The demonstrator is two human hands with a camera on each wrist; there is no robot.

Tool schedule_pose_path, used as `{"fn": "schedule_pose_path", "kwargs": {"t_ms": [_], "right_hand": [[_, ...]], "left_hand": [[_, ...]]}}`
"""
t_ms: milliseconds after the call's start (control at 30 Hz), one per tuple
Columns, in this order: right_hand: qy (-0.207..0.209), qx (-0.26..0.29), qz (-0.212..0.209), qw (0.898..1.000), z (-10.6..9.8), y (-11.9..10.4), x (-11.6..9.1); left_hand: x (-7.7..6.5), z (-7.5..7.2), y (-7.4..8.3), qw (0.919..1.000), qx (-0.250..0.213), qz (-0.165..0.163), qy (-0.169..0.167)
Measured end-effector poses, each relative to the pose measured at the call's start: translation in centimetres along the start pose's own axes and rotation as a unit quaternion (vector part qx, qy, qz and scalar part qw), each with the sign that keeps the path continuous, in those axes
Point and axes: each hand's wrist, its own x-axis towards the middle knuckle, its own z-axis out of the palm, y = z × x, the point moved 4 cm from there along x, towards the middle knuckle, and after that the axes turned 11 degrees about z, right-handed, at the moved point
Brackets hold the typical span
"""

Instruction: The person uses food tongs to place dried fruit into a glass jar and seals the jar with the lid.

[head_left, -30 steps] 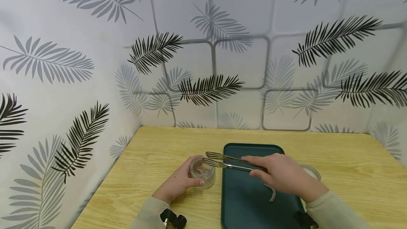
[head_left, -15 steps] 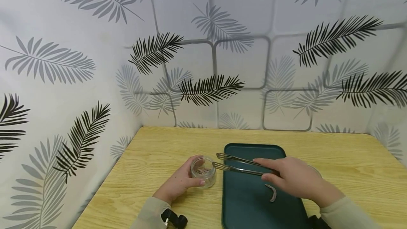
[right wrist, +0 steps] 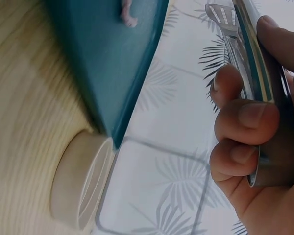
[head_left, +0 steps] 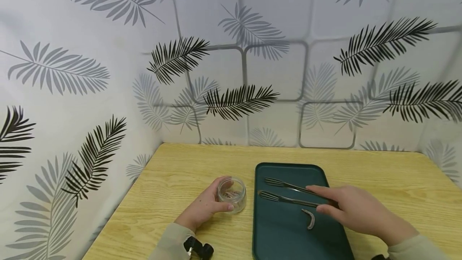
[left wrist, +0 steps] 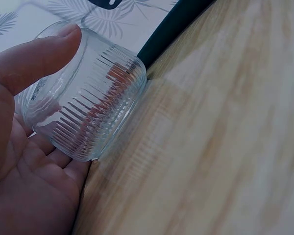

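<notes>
My left hand (head_left: 202,208) holds a small clear glass jar (head_left: 239,204) upright on the table, thumb and fingers round its sides. Brownish-pink strips (left wrist: 115,81) lie inside it, and the left wrist view shows the jar's ribbed wall. My right hand (head_left: 357,214) grips metal tongs (head_left: 293,201) with slotted ends; their two arms are spread, with nothing visible between the tips. Below the tongs is a dark green tray (head_left: 281,236), bearing one curved, greyish-pink worm-like piece (head_left: 311,220).
A pale round lid or ring (right wrist: 68,181) stands beside the tray in the right wrist view; my right hand hides it in the head view. The wooden table (head_left: 202,159) meets a leaf-patterned backdrop (head_left: 267,123) behind.
The right hand has drawn the tongs away from the jar's mouth, rightward over the tray. Its move uncovers the curved piece fully. The left hand and jar stay in place.
</notes>
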Motion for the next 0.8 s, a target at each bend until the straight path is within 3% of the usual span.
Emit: {"fn": "schedule_pose_path", "kwargs": {"t_ms": [200, 367, 567, 800], "right_hand": [[0.009, -0.012, 0.016, 1.0, 0.0, 1.6, -1.3], [0.001, 0.016, 0.025, 1.0, 0.4, 3.0, -2.5], [-0.037, 0.045, 0.051, 0.997, 1.0, 4.8, -3.7], [-0.097, 0.053, 0.114, 0.987, 1.5, 7.5, -5.0]], "left_hand": [[0.1, -0.1, 0.0, 1.0, 0.0, 0.003, -0.002], [0.0, -0.1, 0.0, 1.0, 0.001, 0.005, -0.001], [0.0, -0.1, -0.1, 1.0, 0.0, 0.004, 0.001], [0.0, -0.2, 0.0, 1.0, -0.003, 0.004, 0.001]]}}
